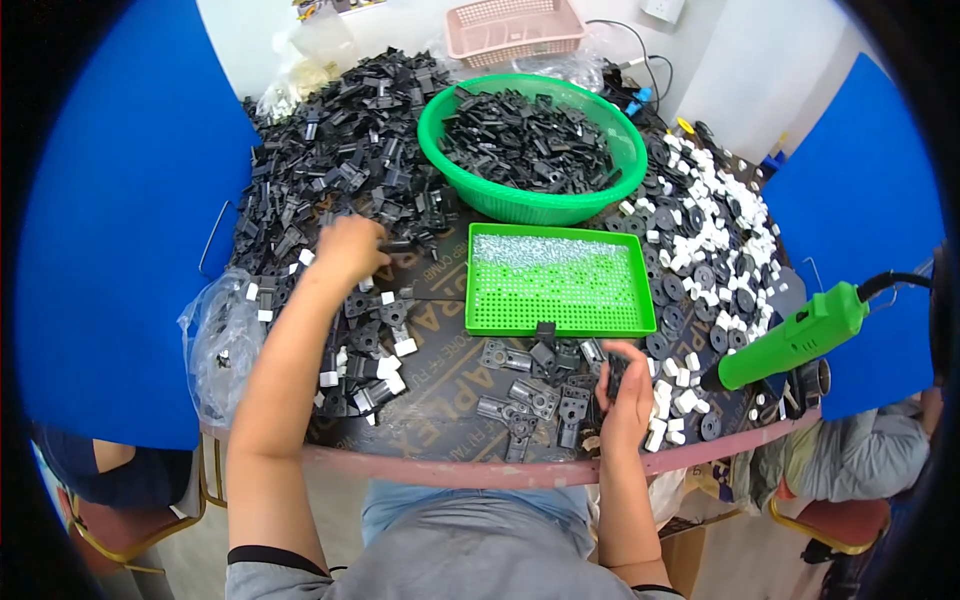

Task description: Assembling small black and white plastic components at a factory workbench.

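L hand [348, 248] reaches out to the black parts pile [330, 150], fingers curled onto a black part [395, 243] at its edge; can't tell if it's gripped. R hand [628, 385] sits near the table's front edge, fingers closed round a small black piece [614, 377]. Just left of R hand: loose brackets [530, 385]. Beyond it: green tray [558, 278], then green basket [530, 145] w/ more parts. Right of it: white caps [672, 392], green power tool [795, 337].
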Demonstrator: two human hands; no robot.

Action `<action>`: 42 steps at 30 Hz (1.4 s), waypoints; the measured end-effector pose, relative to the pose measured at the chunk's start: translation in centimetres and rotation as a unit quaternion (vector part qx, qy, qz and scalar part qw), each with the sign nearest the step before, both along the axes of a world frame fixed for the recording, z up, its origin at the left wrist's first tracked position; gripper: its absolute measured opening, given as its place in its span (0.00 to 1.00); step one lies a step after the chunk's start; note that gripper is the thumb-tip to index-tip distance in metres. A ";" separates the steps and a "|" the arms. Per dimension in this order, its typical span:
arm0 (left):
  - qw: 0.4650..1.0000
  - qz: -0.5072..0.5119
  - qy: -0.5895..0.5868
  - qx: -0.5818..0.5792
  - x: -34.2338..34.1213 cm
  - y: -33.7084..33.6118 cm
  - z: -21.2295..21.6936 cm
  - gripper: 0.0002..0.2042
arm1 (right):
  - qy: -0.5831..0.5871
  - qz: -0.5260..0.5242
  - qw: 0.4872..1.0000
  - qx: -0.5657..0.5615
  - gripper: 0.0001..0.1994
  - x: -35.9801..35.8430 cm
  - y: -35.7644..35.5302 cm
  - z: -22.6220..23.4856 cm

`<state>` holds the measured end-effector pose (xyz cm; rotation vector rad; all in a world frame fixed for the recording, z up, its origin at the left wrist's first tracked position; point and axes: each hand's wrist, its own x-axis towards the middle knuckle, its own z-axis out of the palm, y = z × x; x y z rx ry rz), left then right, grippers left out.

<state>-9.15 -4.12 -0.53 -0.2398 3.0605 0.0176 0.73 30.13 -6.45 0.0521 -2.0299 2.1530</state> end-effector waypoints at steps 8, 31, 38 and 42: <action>0.918 -0.111 0.219 0.312 6.8 6.2 4.1 0.20 | 0.098 -0.025 0.989 0.105 0.22 -0.6 0.1 0.0; 0.599 -0.169 0.117 0.774 9.1 12.9 -2.4 0.29 | -0.112 0.131 0.944 -0.280 0.09 -0.4 -3.7 0.5; 0.657 -0.137 0.102 0.734 9.8 13.7 -2.4 0.31 | -0.155 0.160 0.912 -0.344 0.07 -0.2 -3.6 0.2; 0.692 -0.178 0.116 0.690 10.0 13.8 -2.0 0.29 | -0.169 0.169 0.921 -0.308 0.07 -0.2 -3.5 0.4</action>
